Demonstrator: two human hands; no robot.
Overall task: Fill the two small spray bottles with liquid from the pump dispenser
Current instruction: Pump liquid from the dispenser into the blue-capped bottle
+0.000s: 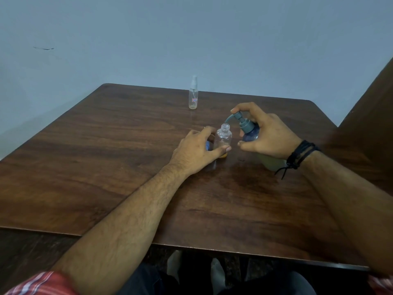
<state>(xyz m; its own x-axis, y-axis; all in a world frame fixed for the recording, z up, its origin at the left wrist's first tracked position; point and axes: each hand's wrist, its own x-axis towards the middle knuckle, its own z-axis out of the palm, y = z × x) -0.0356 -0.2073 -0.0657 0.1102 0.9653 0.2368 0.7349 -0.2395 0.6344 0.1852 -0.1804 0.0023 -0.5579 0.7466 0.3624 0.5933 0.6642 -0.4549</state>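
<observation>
Curling round the open small bottle (222, 139), your left hand (196, 151) grips it upright. Your right hand (266, 135) wraps the pump dispenser (247, 127), forefinger atop its head.

uncapped clear bottle (222, 139) beside pump dispenser (247, 127)

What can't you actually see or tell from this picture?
Head view only:
- Pump dispenser: lower body hidden by the right hand.
- Blue item behind the left hand: mostly covered, unidentifiable.
- Open bottle: base hidden by the thumb, fill level unclear.
- Far spray bottle: label too small to read.
</observation>
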